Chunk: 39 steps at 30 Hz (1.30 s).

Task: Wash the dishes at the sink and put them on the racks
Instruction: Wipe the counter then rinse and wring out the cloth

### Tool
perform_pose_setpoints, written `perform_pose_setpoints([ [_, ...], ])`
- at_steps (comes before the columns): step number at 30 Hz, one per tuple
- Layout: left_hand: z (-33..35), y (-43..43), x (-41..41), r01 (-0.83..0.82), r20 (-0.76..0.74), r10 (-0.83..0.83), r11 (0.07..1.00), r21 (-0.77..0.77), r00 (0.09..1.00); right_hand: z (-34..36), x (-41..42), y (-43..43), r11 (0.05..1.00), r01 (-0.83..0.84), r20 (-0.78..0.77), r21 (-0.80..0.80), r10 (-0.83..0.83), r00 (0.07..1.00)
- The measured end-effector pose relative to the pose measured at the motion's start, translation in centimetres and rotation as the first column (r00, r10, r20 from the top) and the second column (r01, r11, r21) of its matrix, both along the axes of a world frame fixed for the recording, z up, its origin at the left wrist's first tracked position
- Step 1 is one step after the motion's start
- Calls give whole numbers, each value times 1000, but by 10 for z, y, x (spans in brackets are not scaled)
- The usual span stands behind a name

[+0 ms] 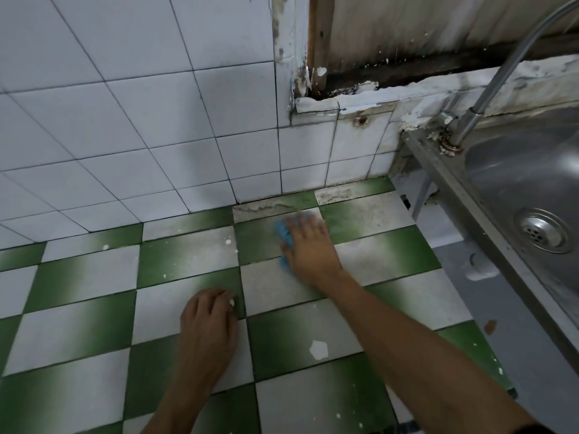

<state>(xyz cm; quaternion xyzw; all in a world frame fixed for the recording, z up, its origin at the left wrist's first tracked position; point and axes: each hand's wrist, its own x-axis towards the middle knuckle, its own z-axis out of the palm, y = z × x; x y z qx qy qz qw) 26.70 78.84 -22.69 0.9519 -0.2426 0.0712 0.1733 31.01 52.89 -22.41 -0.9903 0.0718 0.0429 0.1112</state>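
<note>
Green-white checkered counter (78,324) fills most of view. Steel sink (517,170) just past its right edge, faucet (488,89) at sink's back-left corner. Right hand (308,245) flat near counter's back edge, fingers straight. Left hand (206,321) mid-counter, fingers loosely bent, holding nothing. Blue cloth (283,231) under right palm, pressed to tile.

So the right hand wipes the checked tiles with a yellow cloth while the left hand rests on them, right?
Not quite: the head view shows the cloth is blue, not yellow. The right hand presses it on the checked tiles while the left hand rests on them.
</note>
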Motion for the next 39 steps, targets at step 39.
perform_pose_setpoints([
  [39, -11, 22, -101, -17, 29, 18, 1000, -10, 999, -38, -228, 109, 987, -153, 264, 39, 138, 955],
])
